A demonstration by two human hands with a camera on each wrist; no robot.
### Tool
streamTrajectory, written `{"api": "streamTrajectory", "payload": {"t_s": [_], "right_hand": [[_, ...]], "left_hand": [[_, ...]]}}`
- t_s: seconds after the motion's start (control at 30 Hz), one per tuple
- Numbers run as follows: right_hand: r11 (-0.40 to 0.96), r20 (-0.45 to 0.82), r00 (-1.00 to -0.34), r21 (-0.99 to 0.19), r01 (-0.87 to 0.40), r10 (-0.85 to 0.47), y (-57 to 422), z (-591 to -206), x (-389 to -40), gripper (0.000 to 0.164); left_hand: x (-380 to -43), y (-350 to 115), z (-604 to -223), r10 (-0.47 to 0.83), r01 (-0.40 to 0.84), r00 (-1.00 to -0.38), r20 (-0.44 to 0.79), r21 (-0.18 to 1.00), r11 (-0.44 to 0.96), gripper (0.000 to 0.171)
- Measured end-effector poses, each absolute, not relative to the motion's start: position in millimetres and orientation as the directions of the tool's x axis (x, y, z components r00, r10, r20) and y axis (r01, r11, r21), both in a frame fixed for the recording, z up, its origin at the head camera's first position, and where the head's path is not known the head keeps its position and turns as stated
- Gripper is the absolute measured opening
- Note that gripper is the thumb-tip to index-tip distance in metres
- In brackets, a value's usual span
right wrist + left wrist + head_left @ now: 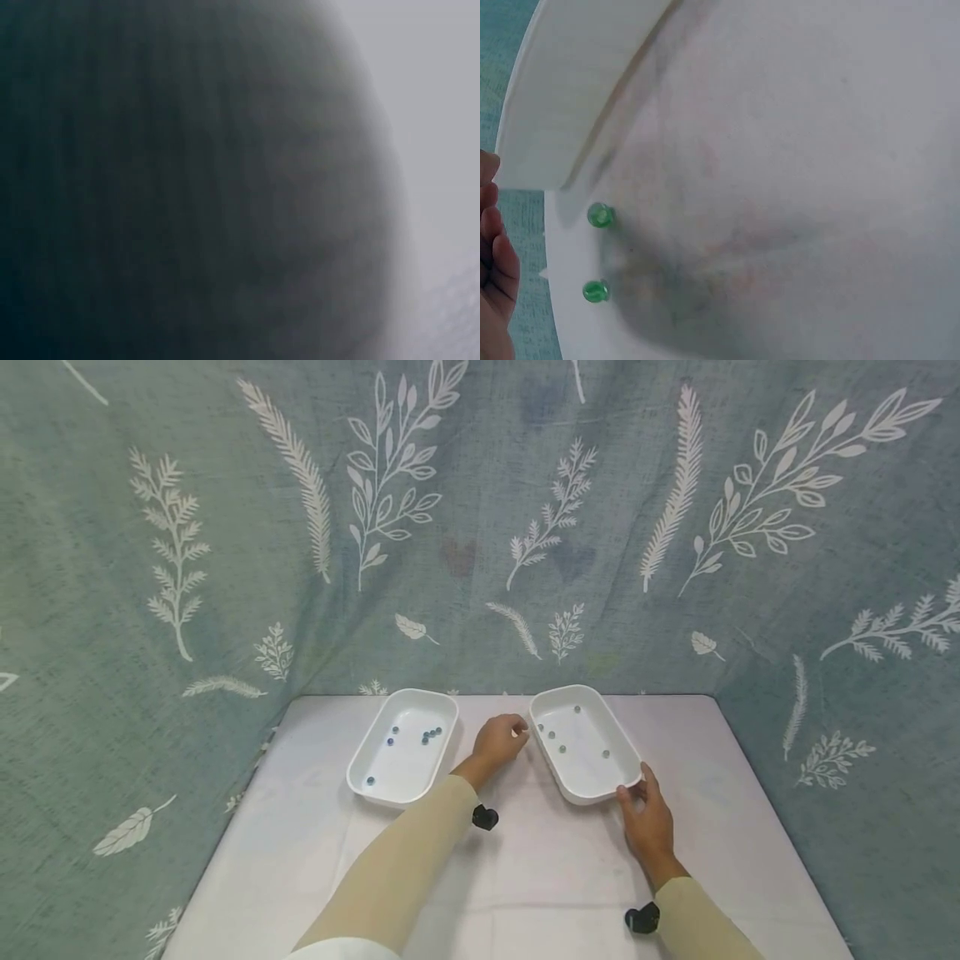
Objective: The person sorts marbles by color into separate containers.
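Note:
A white tray [592,781] stands on the right, turned at an angle, with several glass marbles [562,749] scattered over its floor. At its left side my left hand [501,739] has curled fingers, thumb and forefinger meeting at the rim as though pinching it. My right hand [648,818] grips the near right corner, thumb and fingers around the rim. The left wrist view shows the tray wall [577,90], curled fingers [502,270] by its end, and two green marbles [600,215] on the table outside it. The right wrist view is blurred by a dark surface.
Another white tray [401,781], holding several darker marbles [371,781], stands on the left of the table [540,877]. Behind the table's far edge hangs a teal curtain [465,527] with white leaf patterns. Black devices [485,817] sit at both wrists.

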State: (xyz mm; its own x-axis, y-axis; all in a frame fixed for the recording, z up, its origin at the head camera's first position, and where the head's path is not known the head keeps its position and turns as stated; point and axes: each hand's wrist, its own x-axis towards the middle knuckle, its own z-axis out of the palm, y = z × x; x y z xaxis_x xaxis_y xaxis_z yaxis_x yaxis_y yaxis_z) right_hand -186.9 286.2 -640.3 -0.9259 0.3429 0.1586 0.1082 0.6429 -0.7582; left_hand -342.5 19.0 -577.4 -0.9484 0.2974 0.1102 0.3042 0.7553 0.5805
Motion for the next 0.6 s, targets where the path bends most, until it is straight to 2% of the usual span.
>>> {"api": "streamTrajectory", "payload": {"t_s": [0.6], "right_hand": [[0.640,0.172,-0.924,-0.762,0.095,0.342,287,-640,-187,0.073]], "left_hand": [[-324,2,-608,0.271,0.240,-0.961,0.048,0.628,0.740,0.013]]}}
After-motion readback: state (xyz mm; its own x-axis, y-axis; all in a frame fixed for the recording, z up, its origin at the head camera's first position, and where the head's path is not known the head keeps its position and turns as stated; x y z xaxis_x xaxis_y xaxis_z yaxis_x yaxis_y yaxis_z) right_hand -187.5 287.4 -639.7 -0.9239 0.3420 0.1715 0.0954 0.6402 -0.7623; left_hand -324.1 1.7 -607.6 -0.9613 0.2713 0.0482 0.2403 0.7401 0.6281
